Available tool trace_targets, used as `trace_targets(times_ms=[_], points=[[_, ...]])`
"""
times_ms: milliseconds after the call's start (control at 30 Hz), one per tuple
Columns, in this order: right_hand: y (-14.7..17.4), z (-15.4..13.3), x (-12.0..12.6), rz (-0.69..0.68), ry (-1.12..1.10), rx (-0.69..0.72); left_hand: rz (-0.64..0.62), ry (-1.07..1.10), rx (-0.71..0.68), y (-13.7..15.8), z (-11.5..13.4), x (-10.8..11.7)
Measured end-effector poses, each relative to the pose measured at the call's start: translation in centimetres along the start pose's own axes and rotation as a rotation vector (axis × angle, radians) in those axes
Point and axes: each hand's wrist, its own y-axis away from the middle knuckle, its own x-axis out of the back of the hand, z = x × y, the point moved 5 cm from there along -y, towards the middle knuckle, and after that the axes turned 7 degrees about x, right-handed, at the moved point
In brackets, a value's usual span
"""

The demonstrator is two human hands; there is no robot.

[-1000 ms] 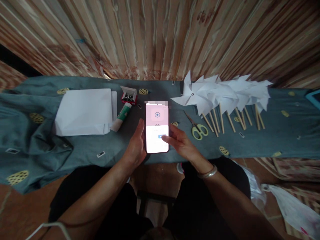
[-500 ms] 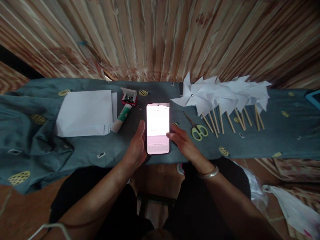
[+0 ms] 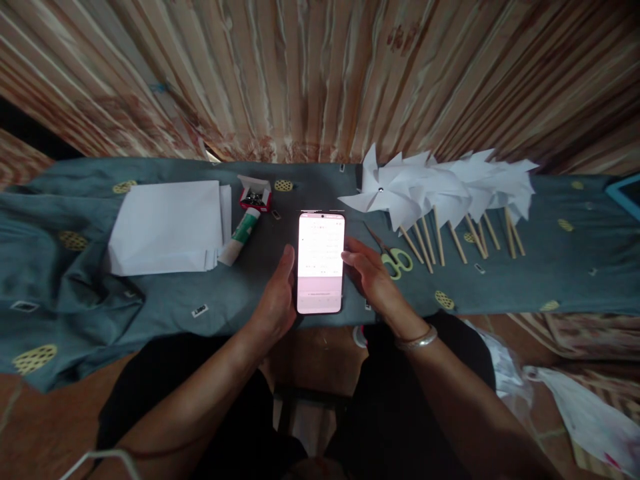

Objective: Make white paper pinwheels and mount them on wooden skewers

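Note:
A smartphone (image 3: 321, 263) with a bright white and pink screen is held upright above the table's front edge. My left hand (image 3: 278, 293) grips its left side, the thumb along the edge and the other fingers hidden behind. At the right edge of the phone is my right hand (image 3: 370, 273), its fingers curled and the thumb tip touching the border of the screen. A silver bangle circles the right wrist. Green-handled scissors (image 3: 399, 261) lie just beyond the right hand. To the left of the phone rest a glue stick (image 3: 242, 235) and a small open box (image 3: 255, 197) of dark metallic pieces.
Several white paper pinwheels (image 3: 425, 187) on wooden sticks overlap at the right back. A stack of white paper (image 3: 165, 227) lies at left. Under everything spreads a grey-green cloth (image 3: 530, 280); a striped curtain (image 3: 280, 80) hangs behind. A blue-edged object (image 3: 625, 193) sits far right.
The phone has shifted slightly right and down in view. More text lines now show on its screen. My right thumb has moved from over the screen to its right edge.

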Motion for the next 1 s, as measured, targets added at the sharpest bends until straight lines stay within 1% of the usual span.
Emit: trace_targets(times_ms=[200, 367, 533, 767, 1000], points=[[-0.17, -0.38, 0.07, 0.034, 0.006, 0.001, -0.037, 0.015, 0.005, -0.05, -0.37, -0.04], [-0.49, -0.66, 0.38, 0.066, -0.031, 0.042, -0.067, -0.012, 0.005, -0.08, -0.83, 0.14], [-0.75, -0.52, 0.53, 0.089, -0.039, 0.034, -0.047, -0.042, 0.007, 0.03, -0.87, -0.01], [-0.93, -0.77, 0.35, 0.103, 0.021, 0.009, -0.074, -0.016, -0.005, -0.08, -0.93, 0.05], [-0.73, -0.75, 0.33, 0.089, -0.038, 0.030, -0.050, -0.008, 0.000, -0.03, -0.89, 0.04]])
